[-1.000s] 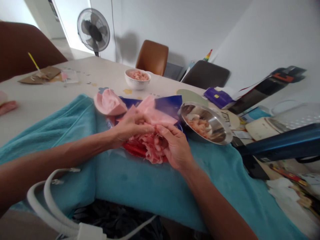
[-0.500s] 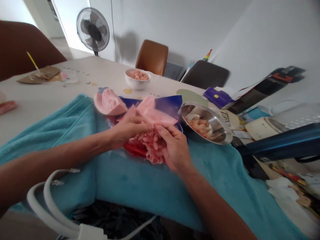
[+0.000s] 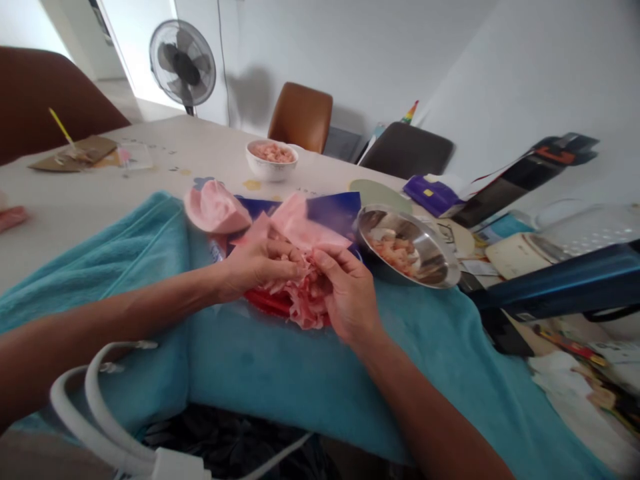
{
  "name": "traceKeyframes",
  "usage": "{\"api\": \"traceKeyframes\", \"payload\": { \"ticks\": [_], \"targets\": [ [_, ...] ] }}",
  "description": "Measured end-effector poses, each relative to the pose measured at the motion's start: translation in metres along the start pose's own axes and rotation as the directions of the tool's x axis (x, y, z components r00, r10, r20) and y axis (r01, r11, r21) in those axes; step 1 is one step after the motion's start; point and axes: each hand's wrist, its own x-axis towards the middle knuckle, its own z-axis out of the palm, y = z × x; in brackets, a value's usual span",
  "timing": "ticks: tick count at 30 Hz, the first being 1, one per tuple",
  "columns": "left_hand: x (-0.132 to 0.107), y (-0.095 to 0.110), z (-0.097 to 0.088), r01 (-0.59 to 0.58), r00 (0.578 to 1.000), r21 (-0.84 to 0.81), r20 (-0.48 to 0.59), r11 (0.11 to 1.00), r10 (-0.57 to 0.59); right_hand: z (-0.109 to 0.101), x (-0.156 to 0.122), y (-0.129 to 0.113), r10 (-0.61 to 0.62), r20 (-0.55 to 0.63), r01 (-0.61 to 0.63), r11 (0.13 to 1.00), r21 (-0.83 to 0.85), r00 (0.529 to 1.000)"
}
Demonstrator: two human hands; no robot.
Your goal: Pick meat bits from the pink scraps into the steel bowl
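My left hand (image 3: pixel 257 267) and my right hand (image 3: pixel 350 290) meet over the middle of the teal cloth. Both have their fingers closed on a pink pomelo piece (image 3: pixel 307 300) with frilly, torn membrane hanging down. The fingertips hide part of it. Beneath lies a red and blue plastic bag (image 3: pixel 273 303), with thick pink peel (image 3: pixel 305 223) spread on it behind my hands. A curved chunk of pink peel (image 3: pixel 217 207) rests behind my left hand. To the right, a tilted steel bowl (image 3: pixel 443 257) holds peeled pulp (image 3: pixel 397 252).
A white bowl (image 3: pixel 273 172) heaped with pulp stands farther back on the table (image 3: pixel 200 143). The teal cloth (image 3: pixel 250 367) covers the near edge. White cables (image 3: pixel 95 407) loop at lower left. Purple packet (image 3: pixel 433 195), dark blue cylinder (image 3: pixel 565 287) and clutter line the right side.
The whole view has shifted slightly. My fingers have moved a little on the pomelo piece, with the left thumb lower. Both hands keep hold of it.
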Motion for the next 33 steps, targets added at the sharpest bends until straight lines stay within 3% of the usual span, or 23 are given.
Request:
{"api": "traceKeyframes", "payload": {
  "ticks": [4, 8, 12, 16, 24, 33],
  "targets": [
    [-0.004, 0.002, -0.001, -0.03, 0.996, 0.046, 0.086, 0.998, 0.026, 0.003, -0.003, 0.004, -0.064, -0.082, 0.055, 0.992, -0.11, 0.995],
    [-0.007, 0.005, -0.002, -0.045, 0.99, 0.055, 0.134, 0.998, 0.037, 0.0, 0.0, 0.003, -0.042, -0.106, 0.038, 0.998, -0.043, 0.993],
    [-0.002, 0.005, -0.003, -0.022, 0.999, -0.017, 0.024, 1.0, 0.022, -0.004, 0.002, -0.003, 0.122, 0.027, -0.124, 0.986, 0.107, 0.992],
    [0.004, 0.003, -0.007, -0.027, 0.998, -0.037, -0.051, 0.999, 0.025, -0.006, 0.003, -0.007, 0.165, 0.107, -0.182, 0.967, 0.178, 0.981],
    [0.003, -0.001, -0.004, 0.006, 0.999, 0.007, -0.048, 1.0, -0.005, -0.007, 0.005, -0.009, 0.078, 0.035, -0.082, 0.986, 0.147, 0.996],
    [0.008, -0.005, 0.004, 0.021, 0.998, -0.09, -0.057, 0.996, -0.026, 0.006, 0.003, -0.002, -0.003, -0.069, 0.009, 0.997, 0.08, 0.998]
  ]
}}
